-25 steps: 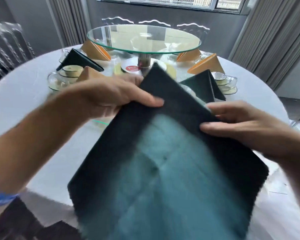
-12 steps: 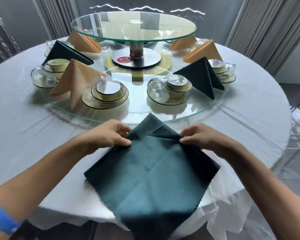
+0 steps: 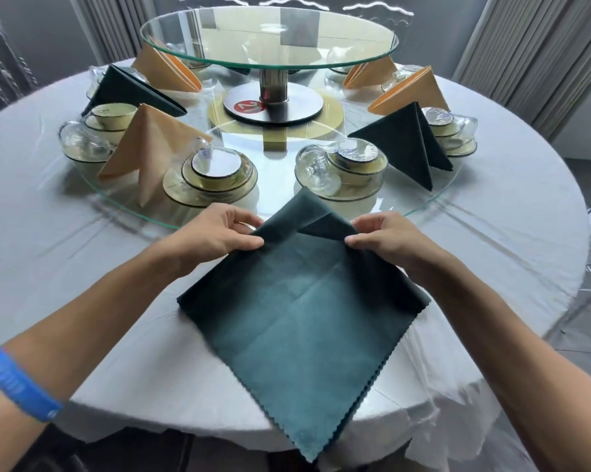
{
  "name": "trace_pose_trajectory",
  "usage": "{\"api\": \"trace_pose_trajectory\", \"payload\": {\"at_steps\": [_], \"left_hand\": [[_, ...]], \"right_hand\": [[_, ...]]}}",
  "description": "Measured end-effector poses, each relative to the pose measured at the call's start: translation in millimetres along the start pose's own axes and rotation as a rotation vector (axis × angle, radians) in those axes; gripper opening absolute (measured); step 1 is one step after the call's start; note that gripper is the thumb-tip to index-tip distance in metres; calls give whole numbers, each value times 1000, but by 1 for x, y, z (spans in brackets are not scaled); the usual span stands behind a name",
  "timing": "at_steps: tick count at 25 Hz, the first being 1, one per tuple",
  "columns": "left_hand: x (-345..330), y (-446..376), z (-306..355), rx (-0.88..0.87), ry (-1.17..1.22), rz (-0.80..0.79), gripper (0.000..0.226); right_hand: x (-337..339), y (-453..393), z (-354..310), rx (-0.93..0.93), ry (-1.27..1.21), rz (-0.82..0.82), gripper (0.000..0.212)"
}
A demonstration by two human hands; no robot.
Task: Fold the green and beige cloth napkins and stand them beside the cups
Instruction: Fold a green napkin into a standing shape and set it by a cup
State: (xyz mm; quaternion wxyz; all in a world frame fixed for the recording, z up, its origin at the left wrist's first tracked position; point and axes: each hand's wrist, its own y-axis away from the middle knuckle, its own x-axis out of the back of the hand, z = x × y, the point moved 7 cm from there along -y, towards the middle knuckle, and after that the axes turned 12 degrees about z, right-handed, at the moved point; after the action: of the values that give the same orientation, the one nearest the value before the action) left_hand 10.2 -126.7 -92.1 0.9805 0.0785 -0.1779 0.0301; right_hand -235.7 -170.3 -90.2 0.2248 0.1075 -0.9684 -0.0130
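The left hand (image 3: 219, 233) and right hand (image 3: 386, 240) each pinch the far edges of the green napkin (image 3: 300, 318), which lies as a diamond on the white tablecloth (image 3: 65, 267) — near corner hanging off. Soft, light, limp; best held by its edges. The glass turntable (image 3: 433, 199) rim and the cup stacks (image 3: 352, 168) sit just beyond — little room forward.

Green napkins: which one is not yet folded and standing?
The green napkin spread flat at the near table edge, pinched by the left hand and right hand. The other two green ones stand folded on the glass turntable.
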Motion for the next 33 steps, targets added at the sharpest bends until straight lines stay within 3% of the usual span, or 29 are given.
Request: {"api": "trace_pose_trajectory", "payload": {"at_steps": [3,6,10,14,20,22,24,26,27,29,30,33], "left_hand": [[11,24,16,-168,-17,60,19],[16,77,36,-564,-200,75,15],[1,131,13,-921,-504,49,17],[-18,143,-17,-1072,-661,7,17],[-25,149,-15,-1008,-647,-102,14],[-33,145,-3,-995,-676,-46,17],[-43,120,6,-859,-762,68,32],[-51,87,5,-636,-822,52,52],[-56,75,0,-544,-828,-9,52],[-66,64,-5,-494,-804,-87,27],[-68,63,-5,-490,-793,-101,17],[-66,63,-3,-439,-777,-82,14]], "right_hand": [[12,32,-17,121,-174,76,15],[20,85,-20,266,-215,31,18],[0,138,8,528,64,-55,14],[-17,149,31,685,302,-42,19],[-14,145,26,643,415,-68,25],[-14,135,9,609,366,-69,29],[-20,118,-7,601,339,-73,31],[-29,98,-15,569,383,-89,38],[-33,87,-13,545,442,-93,43],[-43,74,-6,537,587,-115,46],[-47,71,-3,549,630,-125,42],[-47,60,-2,534,565,-137,18]]}}
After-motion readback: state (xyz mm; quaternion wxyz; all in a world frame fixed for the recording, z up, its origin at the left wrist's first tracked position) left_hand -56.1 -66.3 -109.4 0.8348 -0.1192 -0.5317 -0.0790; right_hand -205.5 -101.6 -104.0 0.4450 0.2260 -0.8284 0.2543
